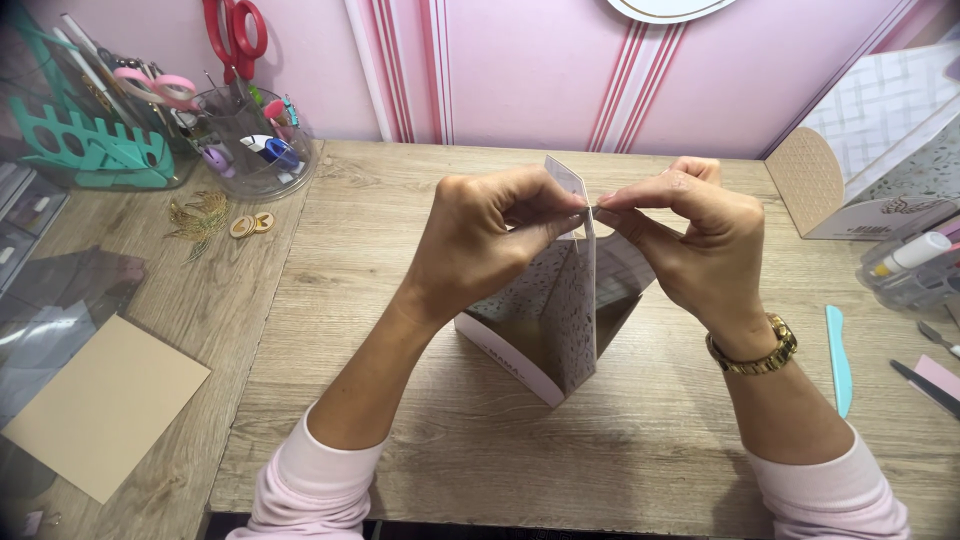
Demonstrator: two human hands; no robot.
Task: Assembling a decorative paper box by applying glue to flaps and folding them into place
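Your left hand (487, 232) and right hand (690, 235) pinch together the top flaps of the patterned white paper gift box (560, 320), standing at table centre. Its base and sides look formed; the top remains unsealed. A turquoise plastic folding tool (838, 360) lies at three o'clock.

A light wood-grain desk (640, 440) stands against a pink wall (520, 70) with vertical white and red stripes, a clear organiser (255, 150) of scissors and pens occupies the rear left corner, and even, soft light covers the surface.
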